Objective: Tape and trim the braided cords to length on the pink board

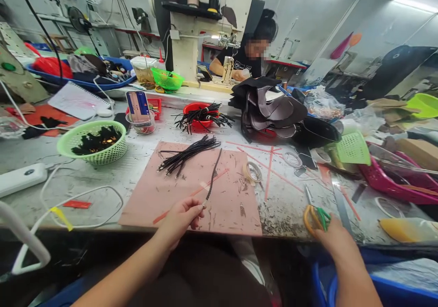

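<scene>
A thin black cord [215, 172] is pinched by one end in my left hand [186, 215], its length pointing away over the pink mat [236, 211]. Farther up the mat lies a bundle of similar black cords [190, 154]. At the right, my right hand [330, 234] has its fingers at the handles of a pair of scissors [313, 213], orange and green, lying on the table with the blades pointing away. Part of that hand's grip is hidden behind the handles. A roll of tape [252, 172] sits on the mat's right edge.
Black cords fill a red bowl [198, 123] behind the mat. A pale green basket [94, 154] stands left, near a propped phone [138, 107]. Dark cut pieces [270, 108] are stacked back right. A person [251, 54] sits behind a sewing machine [186, 47]. Blue bins [393, 288] stand below right.
</scene>
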Tool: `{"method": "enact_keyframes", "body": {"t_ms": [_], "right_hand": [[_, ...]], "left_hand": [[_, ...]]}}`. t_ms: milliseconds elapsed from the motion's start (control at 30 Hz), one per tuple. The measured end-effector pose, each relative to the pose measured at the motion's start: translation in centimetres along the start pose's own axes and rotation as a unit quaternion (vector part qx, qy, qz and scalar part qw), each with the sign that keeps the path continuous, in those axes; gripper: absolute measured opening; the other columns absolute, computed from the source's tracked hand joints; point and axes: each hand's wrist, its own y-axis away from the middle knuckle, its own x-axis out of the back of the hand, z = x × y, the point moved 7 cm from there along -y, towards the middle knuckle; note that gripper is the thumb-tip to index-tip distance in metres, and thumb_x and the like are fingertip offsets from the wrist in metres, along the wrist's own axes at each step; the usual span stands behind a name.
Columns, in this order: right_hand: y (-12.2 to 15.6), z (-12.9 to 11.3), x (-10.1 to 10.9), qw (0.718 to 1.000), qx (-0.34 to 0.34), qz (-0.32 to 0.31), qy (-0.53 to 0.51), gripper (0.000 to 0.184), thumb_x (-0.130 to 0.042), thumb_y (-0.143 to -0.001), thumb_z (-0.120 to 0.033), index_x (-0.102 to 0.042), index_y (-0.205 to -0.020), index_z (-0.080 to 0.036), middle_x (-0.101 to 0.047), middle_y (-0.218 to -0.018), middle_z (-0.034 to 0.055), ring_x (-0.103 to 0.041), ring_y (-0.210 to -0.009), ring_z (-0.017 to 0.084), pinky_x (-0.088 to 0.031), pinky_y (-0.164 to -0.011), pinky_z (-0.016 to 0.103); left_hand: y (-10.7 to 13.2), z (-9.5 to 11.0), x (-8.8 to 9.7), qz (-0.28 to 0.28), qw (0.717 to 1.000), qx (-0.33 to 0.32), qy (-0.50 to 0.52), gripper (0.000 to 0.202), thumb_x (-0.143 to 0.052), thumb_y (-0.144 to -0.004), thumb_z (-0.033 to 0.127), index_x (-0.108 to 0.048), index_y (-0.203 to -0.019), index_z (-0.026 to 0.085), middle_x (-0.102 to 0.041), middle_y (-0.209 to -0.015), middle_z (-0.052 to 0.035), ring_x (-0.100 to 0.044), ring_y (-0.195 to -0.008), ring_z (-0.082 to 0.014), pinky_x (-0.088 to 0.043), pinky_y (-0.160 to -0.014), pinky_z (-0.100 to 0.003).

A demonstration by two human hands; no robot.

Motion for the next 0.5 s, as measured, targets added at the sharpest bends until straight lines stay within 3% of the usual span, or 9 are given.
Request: {"method": "enact_keyframes", "body": {"t_ms": [133, 233, 300, 400, 500], "right_hand": [[-0.4, 0.3, 0.1, 0.995, -0.038, -0.008, -0.097, 0.070, -0.053, -0.068, -0.036, -0.035, -0.131, -0.011, -0.063, -0.099, 0.0184, -0.064, -0.080, 0.032, -0.049, -0.066, 0.039], [2.2, -4.5, 0.7, 0.965, 0.055, -0.008, -0.256, 0.066, -0.050, -0.070, -0.050, -0.038, -0.128, -0.020, -0.063, -0.079, 0.0070, -0.061, -0.065, 0.026, -0.048, -0.061, 0.037], [5.5, -9.9, 1.4, 0.905, 0.177, -0.041, -0.385, 0.068, -0.054, -0.067, -0.050, -0.039, -0.127, -0.021, -0.059, -0.070, 0.0023, -0.057, -0.061, 0.021, -0.047, -0.059, 0.034], [10.9, -17.8, 1.9, 0.782, 0.334, -0.153, -0.504, 0.067, -0.057, -0.069, -0.043, -0.035, -0.129, -0.024, -0.054, -0.071, -0.0012, -0.052, -0.059, 0.015, -0.045, -0.057, 0.028], [14.1, -21.6, 2.1, 0.740, 0.423, -0.221, -0.474, 0.052, -0.059, -0.071, -0.040, -0.045, -0.120, -0.026, -0.044, -0.065, -0.0047, -0.040, -0.053, 0.010, -0.040, -0.053, 0.024]], "left_hand": [[0.2, 0.0, 0.4, 0.005, 1.000, 0.002, 0.009, 0.024, -0.069, -0.059, 0.034, -0.055, -0.062, 0.015, -0.053, -0.050, 0.0047, -0.042, -0.040, -0.0045, -0.033, -0.041, -0.017], [0.1, 0.0, 0.4, 0.006, 1.000, -0.010, 0.003, 0.025, -0.069, -0.061, 0.035, -0.054, -0.062, 0.015, -0.053, -0.050, 0.0051, -0.042, -0.041, -0.0044, -0.034, -0.042, -0.017], [0.0, -0.1, 0.1, 0.004, 1.000, -0.017, -0.006, 0.025, -0.068, -0.062, 0.036, -0.054, -0.062, 0.015, -0.053, -0.051, 0.0052, -0.043, -0.041, -0.0044, -0.034, -0.043, -0.017], [0.0, -0.1, -0.1, 0.011, 0.999, -0.021, -0.023, 0.026, -0.068, -0.060, 0.036, -0.052, -0.061, 0.015, -0.053, -0.051, 0.0051, -0.043, -0.041, -0.0048, -0.035, -0.043, -0.018], [0.2, 0.4, 0.3, 0.027, 0.999, -0.029, -0.020, 0.028, -0.068, -0.059, 0.038, -0.052, -0.060, 0.015, -0.052, -0.050, 0.0053, -0.043, -0.040, -0.0050, -0.033, -0.043, -0.018]]}}
